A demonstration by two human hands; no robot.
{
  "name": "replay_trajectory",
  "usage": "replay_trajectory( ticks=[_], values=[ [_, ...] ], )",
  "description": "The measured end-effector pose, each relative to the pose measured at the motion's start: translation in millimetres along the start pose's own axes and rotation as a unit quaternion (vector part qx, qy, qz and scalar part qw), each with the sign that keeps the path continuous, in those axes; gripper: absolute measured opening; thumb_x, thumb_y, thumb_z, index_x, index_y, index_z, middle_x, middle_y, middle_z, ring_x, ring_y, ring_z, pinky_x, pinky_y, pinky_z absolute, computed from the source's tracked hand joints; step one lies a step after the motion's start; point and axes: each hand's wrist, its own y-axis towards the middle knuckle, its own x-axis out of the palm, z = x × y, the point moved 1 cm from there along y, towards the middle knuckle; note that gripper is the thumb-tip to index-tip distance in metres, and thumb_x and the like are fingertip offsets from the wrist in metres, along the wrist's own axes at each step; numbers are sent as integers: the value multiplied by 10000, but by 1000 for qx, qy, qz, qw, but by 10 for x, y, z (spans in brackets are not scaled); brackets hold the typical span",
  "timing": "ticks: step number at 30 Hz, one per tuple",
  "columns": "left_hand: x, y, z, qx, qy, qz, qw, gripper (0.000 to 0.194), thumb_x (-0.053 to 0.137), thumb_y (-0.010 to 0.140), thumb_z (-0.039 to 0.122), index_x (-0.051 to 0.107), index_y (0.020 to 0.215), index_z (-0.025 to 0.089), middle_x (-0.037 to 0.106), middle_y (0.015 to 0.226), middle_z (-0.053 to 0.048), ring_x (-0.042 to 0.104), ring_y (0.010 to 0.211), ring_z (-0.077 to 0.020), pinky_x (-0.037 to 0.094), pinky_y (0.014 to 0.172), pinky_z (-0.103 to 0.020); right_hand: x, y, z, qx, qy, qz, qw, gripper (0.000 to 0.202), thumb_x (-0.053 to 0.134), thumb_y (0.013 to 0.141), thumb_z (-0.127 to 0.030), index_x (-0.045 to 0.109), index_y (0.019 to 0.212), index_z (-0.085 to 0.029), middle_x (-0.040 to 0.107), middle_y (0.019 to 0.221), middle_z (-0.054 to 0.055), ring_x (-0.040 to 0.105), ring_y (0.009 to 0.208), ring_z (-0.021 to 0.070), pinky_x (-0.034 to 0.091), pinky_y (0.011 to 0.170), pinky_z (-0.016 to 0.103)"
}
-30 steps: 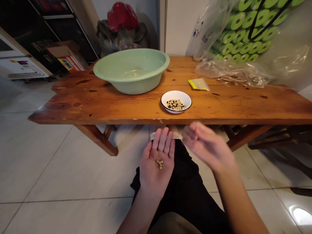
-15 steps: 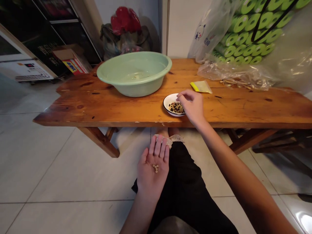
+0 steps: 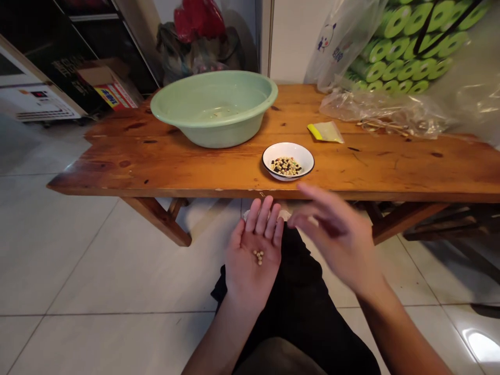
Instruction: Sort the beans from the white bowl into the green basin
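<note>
My left hand is held palm up above my lap, its fingers stretched out. A small cluster of pale round beans rests loose on that palm. To its right, my right hand is smeared by motion, just in front of the bench edge; whether its fingertips pinch anything cannot be made out. Beyond the hands stands a white dark-rimmed bowl near the front edge of the wooden bench. Mixed beans, pale and black with a few other colours, lie in its bottom.
A pale green basin with small bits inside stands behind and left of the bowl. At the bowl's back right lies a small yellow-edged packet. Clear plastic and bagged green rolls occupy the bench's far right.
My right hand has left the bowl and come back toward me, closer to my left hand. The bowl is now fully visible. The left palm still carries its beans.
</note>
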Motion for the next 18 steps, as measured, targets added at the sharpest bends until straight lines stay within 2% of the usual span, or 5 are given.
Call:
replay_trajectory(
  ticks=[2, 5, 8, 14, 18],
  values=[
    [2, -17, -48, -7, 9, -21, 1000, 422, 279, 966, 286, 678, 1076, 203, 693, 1182, -15, 631, 1104, -155, 498, 950, -287, 48, -288, -105, -21, -51, -46, 997, 273, 595, 853, -97, 614, 1074, -257, 703, 886, -22, 655, 804, 111, 515, 773, 245],
    [-39, -45, -133, -18, 16, -59, 998, 407, 288, 962, 287, 658, 1127, 235, 663, 1236, 10, 598, 1157, -146, 470, 992, -291, 113, -525, -150, -54, -128, -76, 987, 126, 561, 871, -90, 610, 909, -200, 660, 784, 5, 600, 723, 125, 490, 681, 281],
    [-92, -74, -193, -25, 9, -75, 997, 404, 290, 965, 301, 644, 1153, 249, 646, 1263, 20, 558, 1208, -146, 416, 1057, -310, 149, -625, -165, -68, -185, -68, 978, 100, 548, 865, -84, 585, 908, -167, 624, 784, 43, 565, 722, 156, 476, 642, 323],
    [-136, -111, -214, -14, 2, -60, 998, 422, 266, 964, 309, 643, 1147, 255, 648, 1259, 13, 541, 1227, -139, 368, 1098, -322, 236, -747, -213, -76, -246, -43, 965, 129, 551, 832, -64, 567, 926, -151, 620, 991, 119, 594, 838, 209, 518, 676, 374],
    [-138, -121, -214, -15, 13, -47, 999, 440, 247, 961, 310, 602, 1215, 256, 618, 1301, -1, 488, 1282, -149, 356, 1105, -320, 284, -766, -219, -87, -273, -24, 958, 131, 548, 810, -48, 574, 895, -144, 625, 956, 129, 608, 821, 222, 533, 660, 387]
  ],
)
